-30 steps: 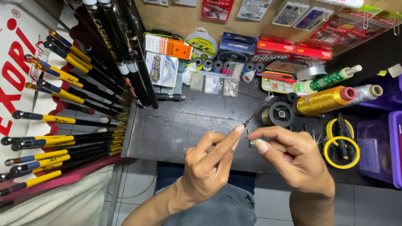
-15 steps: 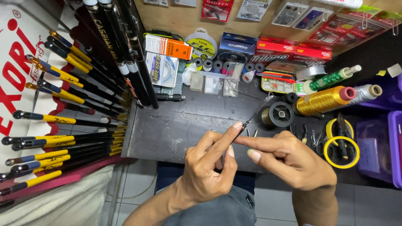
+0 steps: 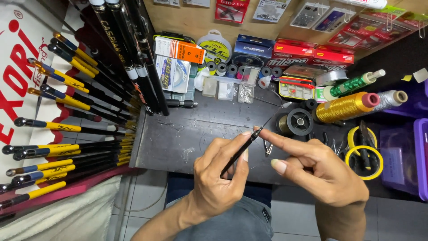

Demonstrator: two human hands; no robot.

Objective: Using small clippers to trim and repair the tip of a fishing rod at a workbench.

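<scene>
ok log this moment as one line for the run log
left hand: holds thin black rod tip | right hand: forefinger on rod tip | under: dark bench | near: gold thread spool

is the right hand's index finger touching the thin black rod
Touching: the head view shows the right hand index fingertip pressed against the thin black rod.

Your left hand (image 3: 218, 183) and right hand (image 3: 321, 172) are bare, no gloves, rings or watch, forearms uncovered with no sleeves showing, nails short and pale, and you wear grey trousers (image 3: 240, 223) with a small dark tag.
</scene>
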